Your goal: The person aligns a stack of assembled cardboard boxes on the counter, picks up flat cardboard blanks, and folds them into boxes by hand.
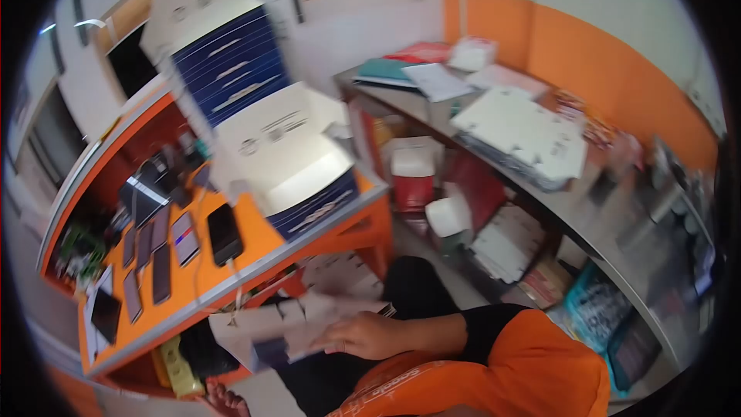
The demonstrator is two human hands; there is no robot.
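Across my lap lies a white cardboard carton (297, 320), partly unfolded, with a blurred dark blue part at its lower left. My right hand (363, 336), with a ring on one finger, rests on the carton with its fingers stretched out to the left. Down at the bottom edge is my left hand (226, 400), partly cut off, its fingers bent and blurred beside a yellow packet (179, 371). Whether that hand holds anything does not show. On the orange desk (255, 274) stand stacked blue-and-white cartons (312, 208), the front one with its lid raised.
Several phones (185, 239) lie on the desk, one with a cable (231, 274). At right, a grey counter (610, 220) bears flat white cartons (525, 131) and a teal folder (390, 71). Beneath it are more cartons (505, 243) and a blue bag (594, 305).
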